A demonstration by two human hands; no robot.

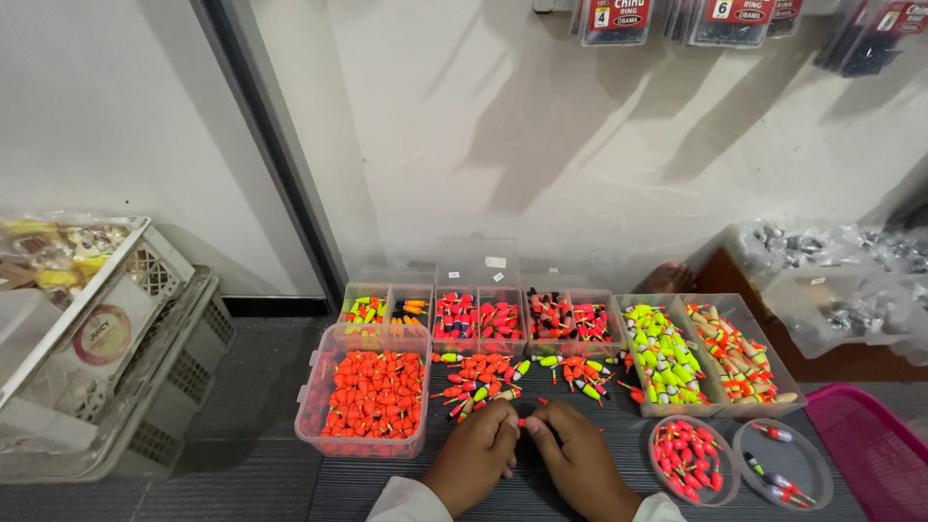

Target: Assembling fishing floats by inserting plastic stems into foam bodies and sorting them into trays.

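1. Head view, hands: the left hand (476, 452) and the right hand (572, 454) meet at the lower centre, fingertips closed together on one small red fishing float (523, 422). The float sits between both hands, just above the dark ribbed floor mat (261, 474).
2. Loose floats: a scatter of red, yellow and green floats (503, 375) lies on the mat directly beyond the hands (some touch one another).
3. Left of the hands: a clear plastic box (311, 387) filled with orange-red floats stands just beside the left hand.
4. Back row: clear compartment trays line the foot of the white wall (580, 145). One tray with its lid raised (476, 261) holds red floats; the tray on its right (604, 348) holds dark and red ones.
5. Right side: two open trays hold yellow-green floats (662, 358) and tan-orange floats (739, 360).
6. Near right: a round clear lid (720, 488) carries red floats; a second round lid (822, 469) carries only a few.
7. Far right: a pink basket (884, 454) is cut off by the frame edge.
8. Far left: white plastic crates (164, 319) are stacked, well apart from the hands.
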